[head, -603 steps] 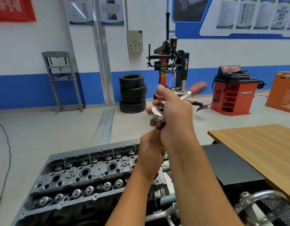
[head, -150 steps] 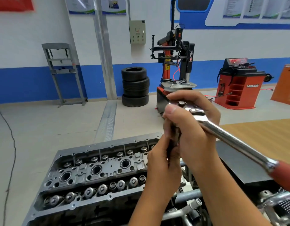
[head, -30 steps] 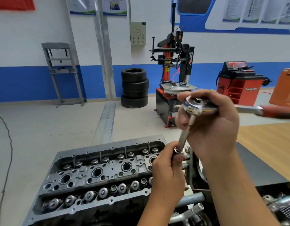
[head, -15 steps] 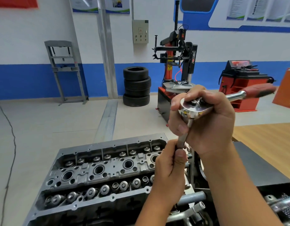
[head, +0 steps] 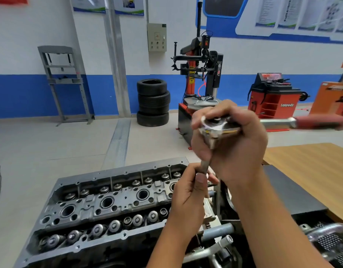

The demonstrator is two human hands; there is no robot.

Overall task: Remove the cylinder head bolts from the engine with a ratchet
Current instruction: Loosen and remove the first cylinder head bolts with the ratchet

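Observation:
The grey cylinder head (head: 108, 206) lies low in the frame with valve springs and spark plug wells exposed. My right hand (head: 236, 144) grips the chrome head of the ratchet (head: 217, 128), whose red-gripped handle (head: 319, 121) sticks out to the right, blurred. A thin extension bar (head: 204, 167) runs down from the ratchet head. My left hand (head: 188, 202) holds the lower part of that bar over the right end of the cylinder head. The bolt and socket are hidden under my left hand.
A wooden table (head: 311, 171) stands at the right, a black stand top (head: 288, 194) beside the engine. Pipes and a metal mesh part (head: 329, 242) sit at lower right. Farther off are stacked tyres (head: 153, 102), a tyre changer (head: 201, 78) and a red wheel balancer (head: 273, 97).
The ratchet handle has swung from pointing up-right to pointing level right. My left hand stays on the extension bar at the same spot.

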